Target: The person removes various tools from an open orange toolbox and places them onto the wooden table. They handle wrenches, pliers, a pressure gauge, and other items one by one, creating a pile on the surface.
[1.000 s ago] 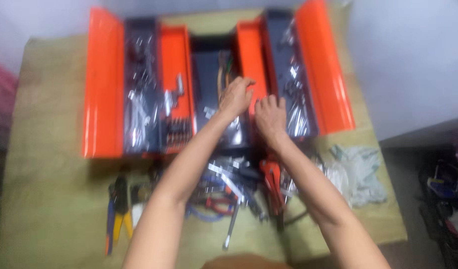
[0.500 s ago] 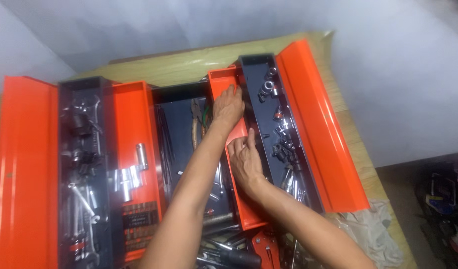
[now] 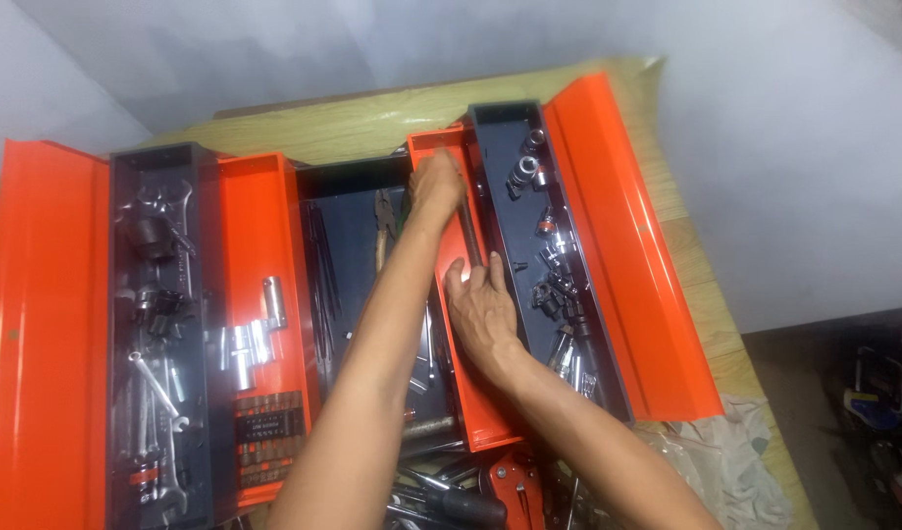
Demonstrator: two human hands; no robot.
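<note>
Dark rod (image 3: 468, 234) in orange tray (image 3: 478, 412), both hands.
</note>
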